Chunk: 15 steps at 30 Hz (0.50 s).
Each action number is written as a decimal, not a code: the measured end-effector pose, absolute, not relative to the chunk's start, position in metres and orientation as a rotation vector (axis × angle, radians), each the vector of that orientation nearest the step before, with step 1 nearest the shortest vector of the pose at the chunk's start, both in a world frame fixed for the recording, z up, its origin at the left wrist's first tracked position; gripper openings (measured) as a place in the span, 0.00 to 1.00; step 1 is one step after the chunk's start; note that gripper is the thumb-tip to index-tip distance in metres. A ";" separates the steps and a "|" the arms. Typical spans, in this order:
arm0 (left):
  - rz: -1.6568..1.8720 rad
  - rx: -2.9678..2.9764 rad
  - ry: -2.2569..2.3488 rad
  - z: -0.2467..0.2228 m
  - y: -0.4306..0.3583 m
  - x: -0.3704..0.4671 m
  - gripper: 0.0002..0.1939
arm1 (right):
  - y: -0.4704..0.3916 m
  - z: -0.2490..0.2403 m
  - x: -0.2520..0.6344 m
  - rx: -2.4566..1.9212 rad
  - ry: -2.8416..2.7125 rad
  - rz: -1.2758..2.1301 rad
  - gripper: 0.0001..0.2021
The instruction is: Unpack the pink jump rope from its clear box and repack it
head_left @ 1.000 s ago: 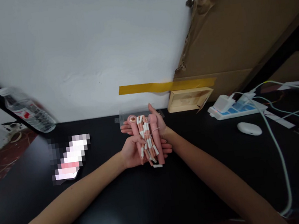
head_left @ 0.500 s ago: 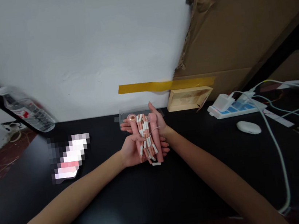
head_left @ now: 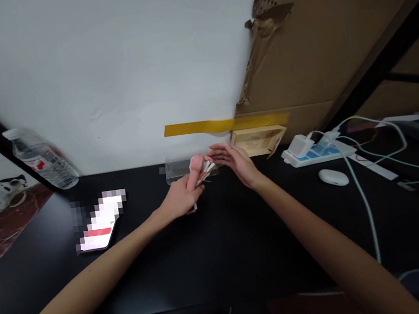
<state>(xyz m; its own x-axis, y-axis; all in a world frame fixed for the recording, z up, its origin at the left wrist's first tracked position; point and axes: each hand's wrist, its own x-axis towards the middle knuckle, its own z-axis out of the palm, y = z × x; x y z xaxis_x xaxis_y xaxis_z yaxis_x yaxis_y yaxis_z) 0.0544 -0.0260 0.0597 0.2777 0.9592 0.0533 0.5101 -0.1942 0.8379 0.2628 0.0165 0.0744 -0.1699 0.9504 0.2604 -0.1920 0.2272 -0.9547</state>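
Note:
My left hand [head_left: 180,197] is wrapped round a folded jump rope [head_left: 195,172] with pink handles and pink and white beads. The bundle is held tilted above the black table [head_left: 215,259], one rounded handle end pointing up and away. Part of the rope is hidden by my fingers. To the right of it, my right hand [head_left: 238,162] is open, its fingers stretched towards the beads at the far end; whether they touch I cannot tell. Just behind the rope lies a clear plastic box [head_left: 175,172].
A lit phone [head_left: 104,220] and a plastic bottle [head_left: 46,160] are on the left. Towards the right are a shallow wooden box [head_left: 257,140], a power strip [head_left: 317,155] with chargers and cables, and a white earbud case [head_left: 333,177]. A wall [head_left: 117,76] rises behind.
The jump rope, earlier spread across both hands, is now gathered and tilted in my left hand. My right hand has come off from under it and moved to the right.

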 end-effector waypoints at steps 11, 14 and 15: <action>0.556 2.630 1.643 0.027 -0.020 0.054 0.30 | -0.015 0.031 0.293 -1.020 -1.778 0.699 0.22; 0.549 2.662 1.617 0.025 -0.022 0.055 0.34 | -0.019 0.030 0.289 -1.022 -1.953 0.536 0.20; 0.547 2.674 1.610 0.024 -0.023 0.056 0.36 | -0.021 0.028 0.288 -1.028 -1.999 0.497 0.20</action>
